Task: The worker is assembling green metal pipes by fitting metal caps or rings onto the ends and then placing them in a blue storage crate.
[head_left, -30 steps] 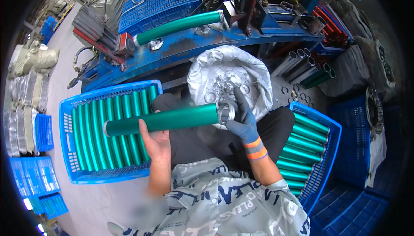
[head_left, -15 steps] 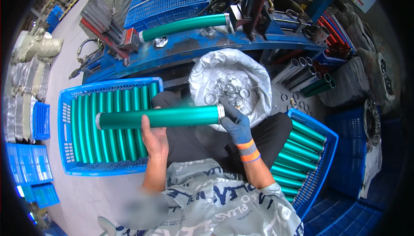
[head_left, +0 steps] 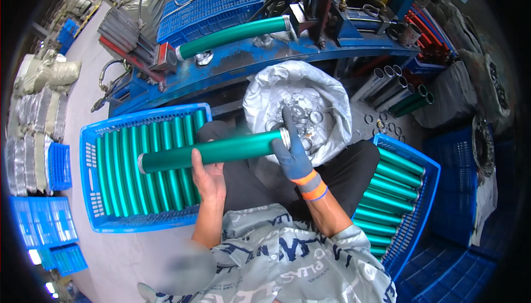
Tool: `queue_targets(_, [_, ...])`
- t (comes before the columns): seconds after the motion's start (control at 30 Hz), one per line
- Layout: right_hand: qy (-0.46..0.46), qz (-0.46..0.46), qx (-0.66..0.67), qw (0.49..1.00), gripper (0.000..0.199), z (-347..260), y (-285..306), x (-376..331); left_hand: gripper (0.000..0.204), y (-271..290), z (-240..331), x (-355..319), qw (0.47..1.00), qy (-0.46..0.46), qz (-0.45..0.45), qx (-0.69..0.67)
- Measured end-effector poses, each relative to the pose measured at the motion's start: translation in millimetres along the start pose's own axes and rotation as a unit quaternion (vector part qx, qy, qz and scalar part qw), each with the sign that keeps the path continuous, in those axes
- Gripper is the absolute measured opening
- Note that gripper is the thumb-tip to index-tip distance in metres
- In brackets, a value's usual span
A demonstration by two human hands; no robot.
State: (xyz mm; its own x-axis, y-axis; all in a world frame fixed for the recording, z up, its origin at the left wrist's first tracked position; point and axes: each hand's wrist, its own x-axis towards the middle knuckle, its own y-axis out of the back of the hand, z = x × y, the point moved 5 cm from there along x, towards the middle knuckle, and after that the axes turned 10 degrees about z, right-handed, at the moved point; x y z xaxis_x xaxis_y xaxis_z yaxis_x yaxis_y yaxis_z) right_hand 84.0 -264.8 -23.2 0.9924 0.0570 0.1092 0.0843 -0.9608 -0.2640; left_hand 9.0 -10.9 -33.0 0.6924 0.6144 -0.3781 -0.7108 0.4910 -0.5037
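A shiny green metal tube (head_left: pixel 238 149) lies across my lap, tilted slightly up to the right. My bare left hand (head_left: pixel 209 178) supports it from below near its middle, thumb on the near side. At its right end, my right hand (head_left: pixel 293 156), in a grey-blue glove with an orange cuff, grips around the silver threaded end (head_left: pixel 284 136). The thumb rests on the tube's near side and a finger extends upward past the end. Beyond it stands an open white sack (head_left: pixel 334 98) holding silver rings (head_left: pixel 301 116) and metal scraps.
Green tubes fill a blue crate (head_left: pixel 146 228) at left and another blue crate (head_left: pixel 430 192) at right. Across the far side runs a blue machine bench (head_left: pixel 235 66) bearing a clamped green tube (head_left: pixel 235 36). Upright tubes (head_left: pixel 369 84) and loose rings (head_left: pixel 383 123) are on the floor at right.
The tube has shifted slightly right and now slants, its left end lower. My right hand has turned, its finger now pointing up beyond the end. My left hand has moved right with the tube.
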Motion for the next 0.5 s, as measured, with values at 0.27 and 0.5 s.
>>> queue_targets(0.27, [0.060,-0.069,-0.079,0.993,0.082,0.0,-18.4,45.2,0.071,12.7,4.2,39.1,0.998,0.015,0.022,-0.049])
queue_targets(0.5, [0.032,-0.013,-0.111,0.993,0.075,18.9,-2.2,209.6,0.072,-11.9,46.1,69.4,0.989,0.074,0.006,-0.129])
